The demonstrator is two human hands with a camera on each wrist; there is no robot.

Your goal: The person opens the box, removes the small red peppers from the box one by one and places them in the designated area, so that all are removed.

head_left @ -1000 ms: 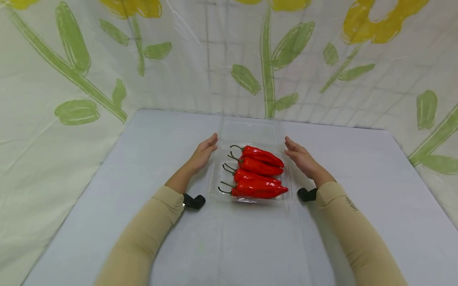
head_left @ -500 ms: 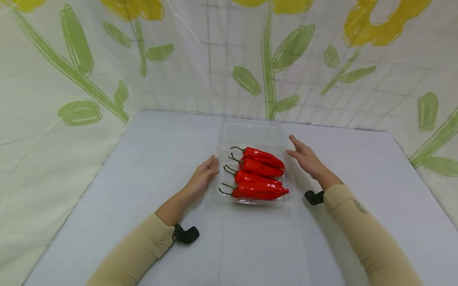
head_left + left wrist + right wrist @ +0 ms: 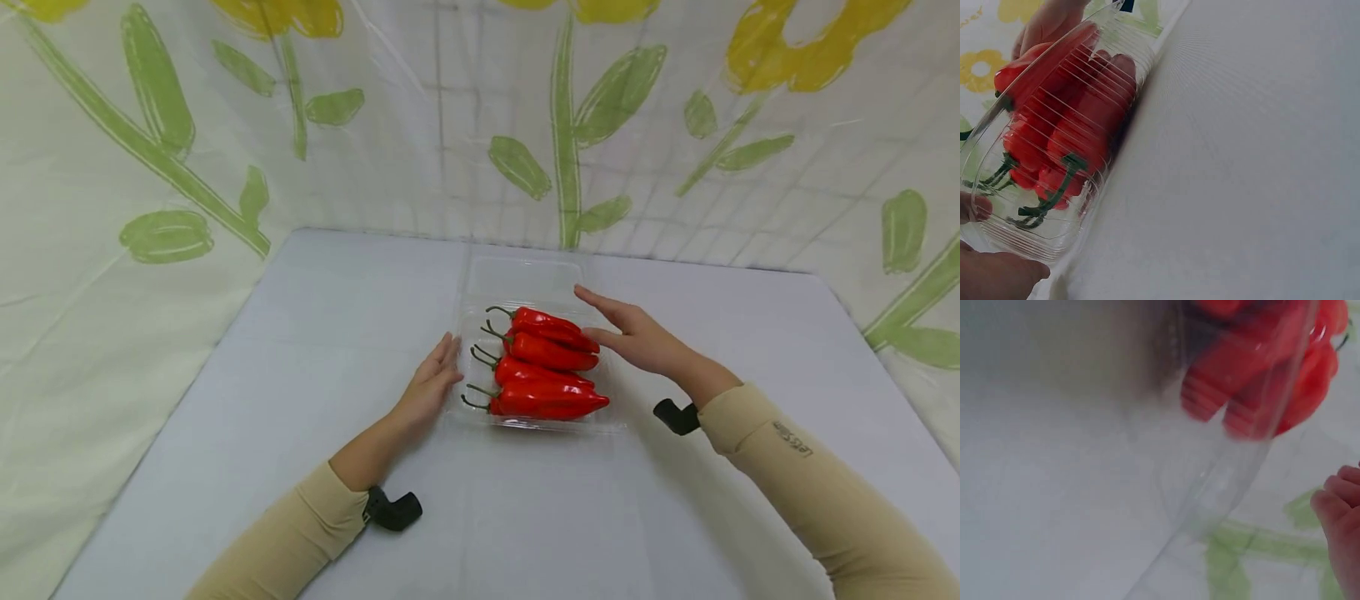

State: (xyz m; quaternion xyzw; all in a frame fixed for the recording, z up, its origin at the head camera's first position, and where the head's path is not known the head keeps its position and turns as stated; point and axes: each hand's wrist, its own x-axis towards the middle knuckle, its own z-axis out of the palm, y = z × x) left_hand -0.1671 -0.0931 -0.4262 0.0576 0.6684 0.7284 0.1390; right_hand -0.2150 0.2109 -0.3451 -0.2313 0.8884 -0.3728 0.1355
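Observation:
A clear plastic clamshell box (image 3: 540, 427) lies on the table with its lid (image 3: 525, 279) folded back toward the far side. Several glossy red peppers (image 3: 551, 400) are stacked inside, green stems pointing left. My left hand (image 3: 426, 392) rests along the box's left wall, its fingers fairly straight; in the left wrist view the left hand's thumb and fingers (image 3: 1004, 275) show at the stem-side corner. My right hand (image 3: 637, 337) reaches over the right rim with extended fingers, the thumb tip overlapping the end of an upper pepper. In the right wrist view, that hand's fingers (image 3: 1341, 500) appear beyond the peppers.
A white-covered table (image 3: 337, 300) extends around the box. Behind it hangs a pale curtain (image 3: 420, 150) printed with yellow flowers and green leaves. A black wrist-worn device (image 3: 396, 510) sits at the left cuff, another black device (image 3: 677, 416) at the right.
My left hand has come nearer along the box's left side. My right hand first drew slightly outward, then moved left over the rim. The box and peppers have stayed in place.

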